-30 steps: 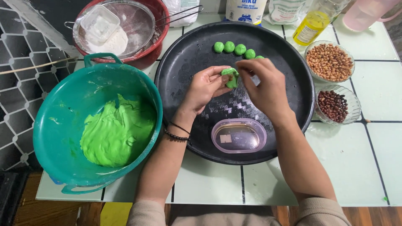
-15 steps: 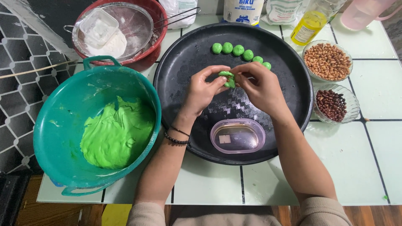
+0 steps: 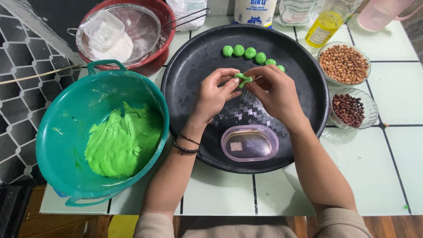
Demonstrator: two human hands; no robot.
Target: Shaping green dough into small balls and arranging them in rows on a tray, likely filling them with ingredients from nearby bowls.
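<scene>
head view: person at tiled white bench (image 3: 387,176), both hands over black round tray (image 3: 189,70).
left hand (image 3: 214,96): fingers curled in, thumb and fingertips pinching left end of small green dough piece (image 3: 242,79); black bracelets on wrist.
right hand (image 3: 274,91): fingers bent in, fingertips pinching right end of the same dough piece.
green dough piece: small, irregular, held between both hands just above tray, near tray's upper middle.
dough balls (image 3: 250,53): six green balls in curved row along tray's far edge, touching or nearly touching; last two partly hidden behind right hand.
pink oval container (image 3: 249,143): on tray's near side, below the hands, apart from them.
teal bowl (image 3: 61,132): left of tray, touching its rim; big mass of green dough (image 3: 123,143) inside.
red bowl (image 3: 158,13): behind teal bowl; holds metal sieve (image 3: 141,26) with white flour and clear square tub (image 3: 103,28).
peanut bowl (image 3: 344,64): right of tray, light-brown nuts.
dark bean bowl (image 3: 352,109): just below peanut bowl, dark red-brown pieces.
oil bottle (image 3: 324,28): yellow, behind peanut bowl.
back edge: white packets, pink jug (image 3: 381,15) at top right.
</scene>
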